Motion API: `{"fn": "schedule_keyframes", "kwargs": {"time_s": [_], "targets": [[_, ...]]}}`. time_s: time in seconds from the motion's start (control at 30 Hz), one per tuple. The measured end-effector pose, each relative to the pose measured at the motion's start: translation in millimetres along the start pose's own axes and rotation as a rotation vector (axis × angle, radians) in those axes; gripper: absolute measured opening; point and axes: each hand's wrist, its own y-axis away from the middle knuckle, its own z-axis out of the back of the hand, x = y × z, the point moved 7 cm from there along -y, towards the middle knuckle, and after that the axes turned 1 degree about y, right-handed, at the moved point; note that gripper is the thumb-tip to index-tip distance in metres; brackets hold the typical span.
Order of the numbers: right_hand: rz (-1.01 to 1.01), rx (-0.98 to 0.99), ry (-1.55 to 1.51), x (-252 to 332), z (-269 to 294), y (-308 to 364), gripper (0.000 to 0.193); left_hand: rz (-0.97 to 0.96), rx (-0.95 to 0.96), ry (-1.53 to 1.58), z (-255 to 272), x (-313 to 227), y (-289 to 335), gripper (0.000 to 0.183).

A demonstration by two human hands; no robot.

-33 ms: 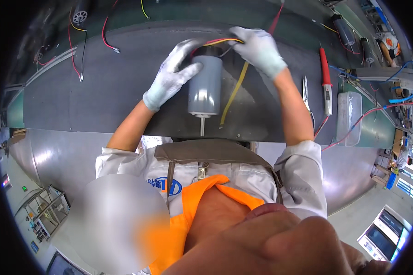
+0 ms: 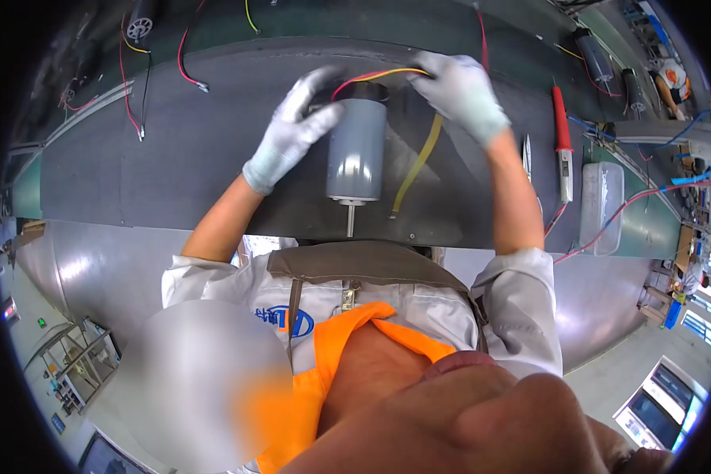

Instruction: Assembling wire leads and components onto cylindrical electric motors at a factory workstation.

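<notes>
A grey cylindrical motor (image 2: 357, 150) lies on the dark bench, its black end away from me and its metal shaft (image 2: 351, 220) pointing toward me. Red and yellow wires (image 2: 383, 73) run from its black end to my right hand (image 2: 466, 95), whose white-gloved fingers are closed on them. A flat yellow strip (image 2: 419, 166) trails from beneath that hand toward the bench's near edge. My left hand (image 2: 288, 130), also gloved, is at the motor's upper left with thumb and fingers apart. Its thumb tip meets the motor's side; the other fingertips are partly blurred near the wires.
To the right lie scissors (image 2: 527, 162), a red-handled tool (image 2: 562, 134) with a cord, and a clear plastic box (image 2: 602, 207). Loose wires (image 2: 183, 59) and another motor (image 2: 140, 25) are at the far left. More motors (image 2: 592, 55) stand far right, near another person (image 2: 673, 79).
My right hand has shifted right and slightly nearer, drawing the wires along, and the yellow strip has moved right too. My left thumb has slid slightly left off the motor's face.
</notes>
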Motion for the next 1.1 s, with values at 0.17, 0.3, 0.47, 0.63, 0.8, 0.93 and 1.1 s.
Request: {"fn": "schedule_keyframes", "kwargs": {"time_s": [0.17,0.3,0.47,0.63,0.8,0.93,1.1], "targets": [[0.463,0.274,-0.233,114,-8,58,0.028,0.789,0.307,0.408,12,21,-4,0.071],[0.535,0.336,-0.324,238,-138,46,0.029,0.925,0.717,-0.412,-34,-29,-35,0.067],[0.702,0.465,-0.483,231,-82,67,0.038,0.457,0.576,-0.636,-26,18,-53,0.057],[0.143,-0.318,-1.082,-76,10,198,0.04,0.024,0.353,-0.642,-16,15,-36,0.047],[-0.805,-1.296,-0.539,-257,139,399,0.03,0.229,0.284,-0.655,-24,18,-37,0.048],[-1.03,-0.631,-0.238,-413,103,389,0.028,0.257,0.289,-0.637,-35,22,-22,0.047],[-0.649,-0.091,0.624,-582,61,463,0.03,0.49,0.237,0.289,-47,63,-23,0.039]]}}
